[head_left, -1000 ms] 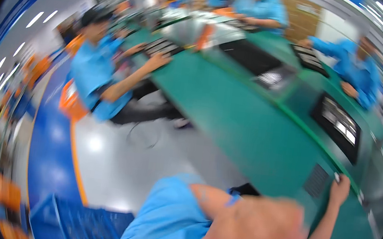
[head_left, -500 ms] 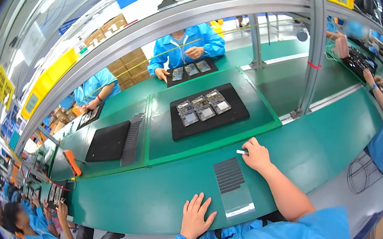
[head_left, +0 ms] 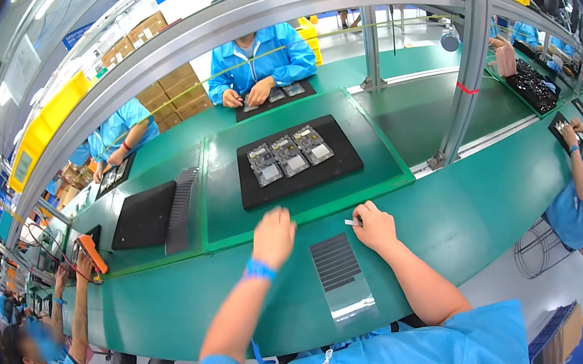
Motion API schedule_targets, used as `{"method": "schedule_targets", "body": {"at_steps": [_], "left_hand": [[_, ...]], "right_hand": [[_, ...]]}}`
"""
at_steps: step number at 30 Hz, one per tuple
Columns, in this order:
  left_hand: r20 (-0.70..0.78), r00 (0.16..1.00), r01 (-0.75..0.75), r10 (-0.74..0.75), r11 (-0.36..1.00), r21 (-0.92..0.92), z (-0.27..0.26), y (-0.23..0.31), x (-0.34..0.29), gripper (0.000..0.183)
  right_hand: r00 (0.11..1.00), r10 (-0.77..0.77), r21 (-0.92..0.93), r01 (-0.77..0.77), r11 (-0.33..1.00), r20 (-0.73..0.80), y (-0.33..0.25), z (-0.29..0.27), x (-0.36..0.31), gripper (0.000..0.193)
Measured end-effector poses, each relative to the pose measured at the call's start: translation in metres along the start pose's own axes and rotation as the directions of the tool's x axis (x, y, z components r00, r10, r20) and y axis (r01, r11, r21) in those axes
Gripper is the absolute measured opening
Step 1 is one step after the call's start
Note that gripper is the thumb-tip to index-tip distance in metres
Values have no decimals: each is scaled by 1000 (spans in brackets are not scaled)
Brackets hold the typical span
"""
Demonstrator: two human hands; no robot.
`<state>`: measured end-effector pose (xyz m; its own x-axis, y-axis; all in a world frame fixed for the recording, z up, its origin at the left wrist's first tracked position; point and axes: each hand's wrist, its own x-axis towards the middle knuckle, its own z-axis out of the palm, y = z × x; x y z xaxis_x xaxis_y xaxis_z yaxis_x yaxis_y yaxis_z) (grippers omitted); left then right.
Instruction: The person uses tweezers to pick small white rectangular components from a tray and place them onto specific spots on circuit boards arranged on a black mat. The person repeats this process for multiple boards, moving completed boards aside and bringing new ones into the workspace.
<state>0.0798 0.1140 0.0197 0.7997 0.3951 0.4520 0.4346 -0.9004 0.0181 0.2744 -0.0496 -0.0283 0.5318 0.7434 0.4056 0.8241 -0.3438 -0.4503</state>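
My right hand is closed, with the end of a short white strip-like piece sticking out between its fingers; its exact kind is too small to tell. My left hand, with a blue wrist strap, is raised near the front edge of a black pad. Its fingers are blurred and partly hidden. Three circuit boards with silver shields lie side by side on that pad, beyond the hand. Between my forearms, a clear sheet of dark strips lies flat on the green worktop.
Left of the boards sit another black pad and a sheet of dark strips. An orange meter stands farther left, by a co-worker's hand. Co-workers in blue work across the bench and at both sides. A metal post rises beyond the worktop.
My left hand has lifted off the worktop beside the sheet and moved forward toward the boards. My right hand stays near the sheet with the white piece. At the left, a co-worker reached the meter.
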Motion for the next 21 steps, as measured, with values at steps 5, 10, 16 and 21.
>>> {"method": "schedule_targets", "body": {"at_steps": [5,10,16,21], "left_hand": [[337,941,-123,34,961,246,47,-73,70,15],[373,916,-248,146,939,240,49,-70,92,13],[295,914,-348,280,913,211,13,-39,14,17],[118,899,-438,422,869,230,-16,12,-74,26]], "right_hand": [[999,-46,55,47,997,-24,-16,9,2,10],[994,-72,82,78,994,-80,-8,7,2,9],[908,132,416,49,908,-396,-11,-57,-6,4],[903,420,844,-150,515,-96,-2,-92,-52,52]]}}
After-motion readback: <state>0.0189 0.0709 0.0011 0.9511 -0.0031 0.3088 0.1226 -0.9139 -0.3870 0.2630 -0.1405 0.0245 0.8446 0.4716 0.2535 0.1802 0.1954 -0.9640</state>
